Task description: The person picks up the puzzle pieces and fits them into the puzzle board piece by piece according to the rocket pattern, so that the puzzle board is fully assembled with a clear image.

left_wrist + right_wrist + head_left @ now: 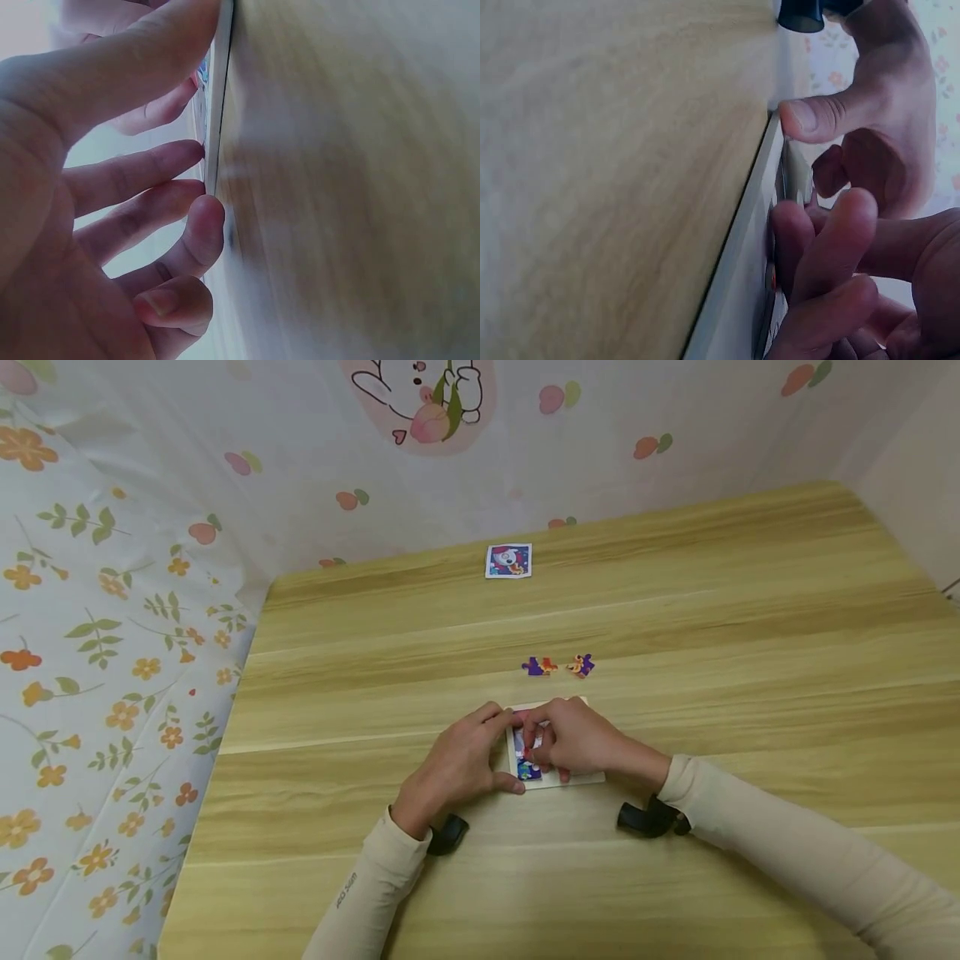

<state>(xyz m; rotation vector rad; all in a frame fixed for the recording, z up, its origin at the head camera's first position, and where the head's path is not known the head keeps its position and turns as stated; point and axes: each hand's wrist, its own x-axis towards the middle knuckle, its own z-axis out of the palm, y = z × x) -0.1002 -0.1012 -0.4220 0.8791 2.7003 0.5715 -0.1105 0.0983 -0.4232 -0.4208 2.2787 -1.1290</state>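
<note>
A white-bordered puzzle board (553,782) lies flat on the table, its left part filled with a colourful picture. My left hand (461,762) holds the board's left side, thumb at the near corner and fingers at the far one. Over the filled part, my right hand (576,735) has curled fingers, index finger and thumb pinching a small puzzle piece (527,753) down at the surface. That piece is mostly hidden by the fingers. Beyond the board lie two loose puzzle pieces, a purple-and-red piece (537,667) and a purple-and-orange piece (582,666).
A small picture card (508,562) lies near the far edge of the wood-grain table (375,635). Patterned curtains (285,460) hang behind and at the left. Black wrist devices (647,818) sit under both forearms, close to the tabletop.
</note>
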